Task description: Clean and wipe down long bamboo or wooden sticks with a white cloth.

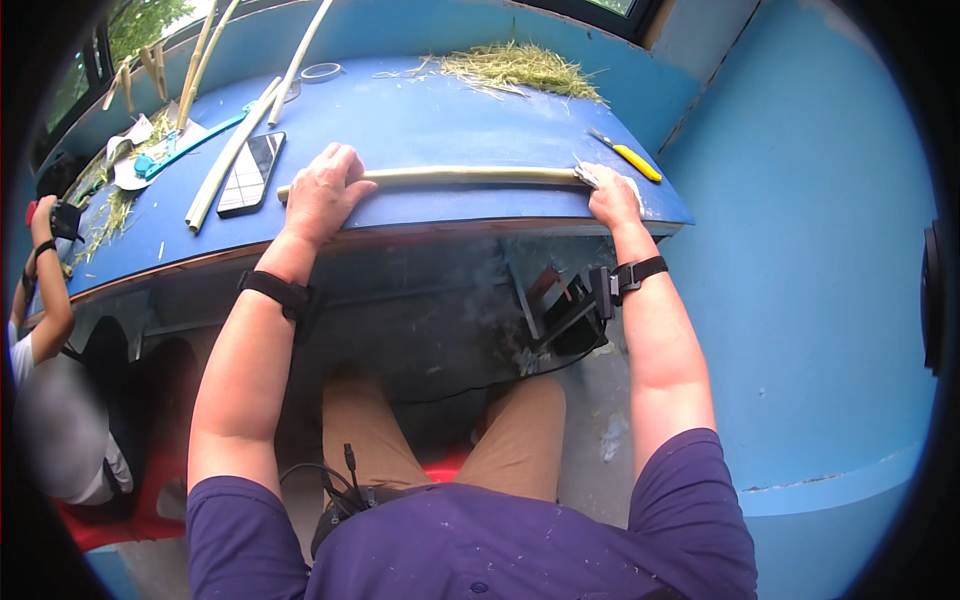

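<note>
A pale bamboo stick [470, 176] lies crosswise near the front edge of the blue table. My left hand [322, 192] is closed around its left part, and a short end pokes out beyond the fingers. At the stick's right end, my right hand [612, 198] is closed on a crumpled greyish-white piece [588, 177], held against the stick; whether it is cloth or paper I cannot tell. Just past that hand lies a yellow utility knife [636, 161]. Left of my left hand, a smartphone [253, 174] lies on the table.
Longer bamboo poles [232, 158] rest left of the phone, near a teal tool [190, 148]. Shavings [515, 68] are heaped at the back beside a clear ring [321, 72]. On the far left, another person's hand [42, 218] holds a dark object. A blue wall [800, 250] stands at right.
</note>
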Motion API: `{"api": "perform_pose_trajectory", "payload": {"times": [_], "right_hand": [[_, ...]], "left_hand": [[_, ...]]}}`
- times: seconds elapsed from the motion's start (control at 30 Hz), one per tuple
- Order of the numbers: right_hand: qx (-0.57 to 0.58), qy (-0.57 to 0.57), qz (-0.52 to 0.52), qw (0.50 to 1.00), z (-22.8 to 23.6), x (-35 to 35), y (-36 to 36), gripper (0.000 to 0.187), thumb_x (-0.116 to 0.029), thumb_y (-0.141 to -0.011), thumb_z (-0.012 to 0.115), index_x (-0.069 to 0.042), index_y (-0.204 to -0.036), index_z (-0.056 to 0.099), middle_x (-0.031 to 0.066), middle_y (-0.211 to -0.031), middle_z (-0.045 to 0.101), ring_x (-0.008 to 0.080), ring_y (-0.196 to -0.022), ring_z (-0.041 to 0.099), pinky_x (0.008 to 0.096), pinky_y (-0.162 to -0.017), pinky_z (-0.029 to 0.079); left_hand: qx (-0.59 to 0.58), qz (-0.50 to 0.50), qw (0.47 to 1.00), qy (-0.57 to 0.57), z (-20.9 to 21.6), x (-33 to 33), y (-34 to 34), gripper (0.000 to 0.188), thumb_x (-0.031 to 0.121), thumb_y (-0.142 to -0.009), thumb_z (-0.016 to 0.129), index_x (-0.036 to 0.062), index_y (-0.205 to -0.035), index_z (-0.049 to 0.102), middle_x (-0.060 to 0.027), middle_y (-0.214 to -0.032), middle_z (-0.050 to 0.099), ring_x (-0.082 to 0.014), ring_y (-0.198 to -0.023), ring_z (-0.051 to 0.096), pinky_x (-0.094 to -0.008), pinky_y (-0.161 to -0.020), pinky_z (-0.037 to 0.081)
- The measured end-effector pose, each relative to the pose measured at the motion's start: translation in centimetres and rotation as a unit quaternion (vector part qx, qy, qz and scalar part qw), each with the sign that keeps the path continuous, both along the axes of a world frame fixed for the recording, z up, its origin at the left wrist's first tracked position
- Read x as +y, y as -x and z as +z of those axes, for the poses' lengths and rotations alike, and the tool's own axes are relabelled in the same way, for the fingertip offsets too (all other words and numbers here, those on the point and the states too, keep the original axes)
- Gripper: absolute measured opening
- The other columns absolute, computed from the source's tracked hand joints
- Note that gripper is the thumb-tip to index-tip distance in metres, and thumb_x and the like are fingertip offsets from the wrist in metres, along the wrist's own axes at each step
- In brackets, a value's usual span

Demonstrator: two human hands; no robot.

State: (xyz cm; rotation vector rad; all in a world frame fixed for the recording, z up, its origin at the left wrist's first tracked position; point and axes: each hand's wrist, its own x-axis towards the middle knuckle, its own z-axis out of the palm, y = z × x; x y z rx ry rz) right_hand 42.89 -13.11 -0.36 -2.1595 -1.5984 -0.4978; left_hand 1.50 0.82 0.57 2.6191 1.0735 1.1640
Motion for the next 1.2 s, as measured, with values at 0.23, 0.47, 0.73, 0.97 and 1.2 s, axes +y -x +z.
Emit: {"api": "perform_pose_trajectory", "payload": {"times": [0.23, 0.47, 0.73, 0.97, 1.2], "right_hand": [[-0.066, 0.003, 0.08, 0.995, -0.4, 3.0, 7.5, 0.043, 0.002, -0.073, 0.046, -0.009, -0.112, 0.062, 0.0173, -0.104, 0.064, 0.0358, -0.098, 0.06, 0.0402, -0.087, 0.049], [0.019, -0.017, 0.147, 0.989, 1.2, 4.2, 26.8, 0.026, -0.006, -0.073, 0.056, -0.005, -0.098, 0.063, 0.0147, -0.099, 0.064, 0.0322, -0.094, 0.061, 0.042, -0.086, 0.048], [0.035, 0.036, 0.133, 0.99, 1.5, 3.6, 25.9, 0.028, -0.007, -0.076, 0.055, -0.005, -0.103, 0.062, 0.015, -0.103, 0.063, 0.0329, -0.1, 0.06, 0.0424, -0.087, 0.049], [-0.036, 0.003, 0.042, 0.998, -0.9, 0.7, 8.6, 0.045, -0.003, -0.076, 0.047, -0.009, -0.118, 0.061, 0.0167, -0.112, 0.063, 0.0345, -0.103, 0.059, 0.0406, -0.093, 0.046], [-0.06, -0.041, 0.031, 0.997, -1.8, -1.6, -1.0, 0.043, 0.001, -0.078, 0.045, -0.01, -0.115, 0.063, 0.013, -0.116, 0.063, 0.0296, -0.112, 0.058, 0.0361, -0.097, 0.044]], "left_hand": [[-0.018, -0.007, 1.0, 0.015, 0.3, -0.1, 0.2, 0.018, 0.02, -0.081, 0.069, 0.0071, -0.083, 0.058, -0.0067, -0.087, 0.062, -0.0273, -0.082, 0.064, -0.0387, -0.07, 0.049], [-0.061, -0.043, 0.997, 0.004, -0.3, -1.0, 0.3, 0.01, 0.013, -0.081, 0.067, 0.0059, -0.086, 0.061, -0.0102, -0.085, 0.065, -0.0291, -0.081, 0.064, -0.0385, -0.071, 0.049], [-0.093, -0.073, 0.992, 0.046, -1.3, -0.1, 1.4, 0.012, 0.01, -0.082, 0.066, 0.003, -0.092, 0.066, -0.0121, -0.088, 0.067, -0.0261, -0.084, 0.066, -0.0347, -0.074, 0.05], [-0.116, -0.069, 0.984, 0.113, -1.2, 0.2, 0.8, 0.012, 0.01, -0.084, 0.065, 0.0048, -0.094, 0.069, -0.0093, -0.089, 0.068, -0.0193, -0.086, 0.065, -0.0313, -0.078, 0.049], [-0.06, 0.018, 0.987, 0.15, -0.4, -0.1, 1.3, 0.017, 0.021, -0.081, 0.07, 0.008, -0.093, 0.071, -0.0077, -0.09, 0.069, -0.0194, -0.086, 0.065, -0.0321, -0.079, 0.049]]}}
